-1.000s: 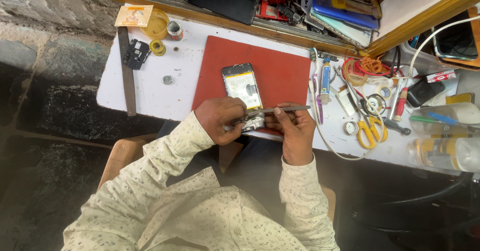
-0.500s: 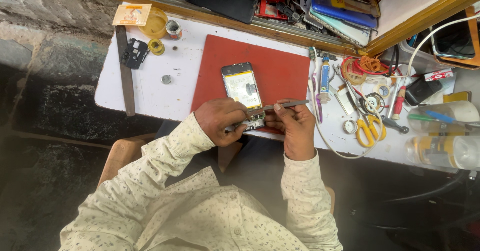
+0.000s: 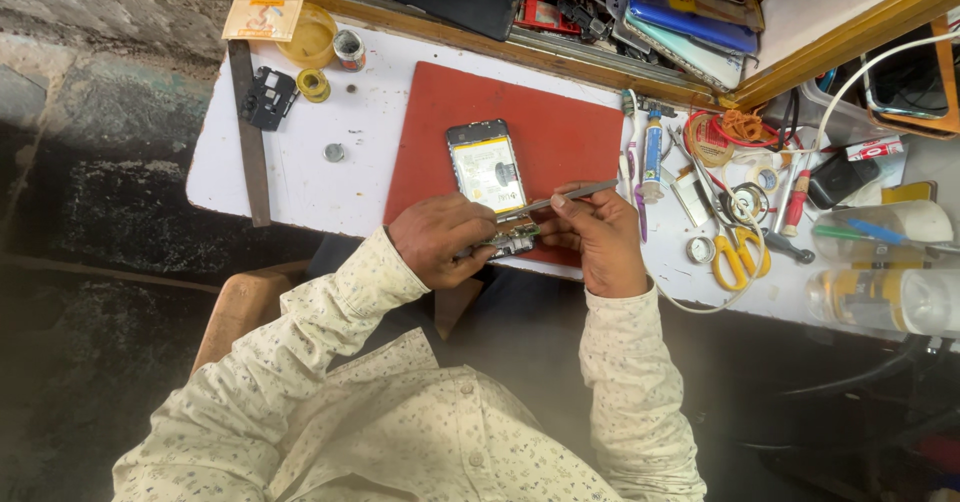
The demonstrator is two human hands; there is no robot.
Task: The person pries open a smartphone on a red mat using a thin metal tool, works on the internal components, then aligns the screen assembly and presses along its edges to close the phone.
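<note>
In the head view, the opened phone (image 3: 487,172) lies on the red mat (image 3: 560,132) near the middle of the white table (image 3: 300,177), its back side up and the yellow battery showing. The left hand (image 3: 440,237) is closed on the lower end of the phone, at about 7 o'clock from its middle. The right hand (image 3: 600,237) sits at 4 o'clock from the phone and grips thin metal tweezers (image 3: 560,199), which point toward 9 o'clock at the phone's lower part. At 3 o'clock from the mat lie yellow scissors (image 3: 738,257) among small tools. A metal ruler (image 3: 250,142) lies at 9 o'clock.
</note>
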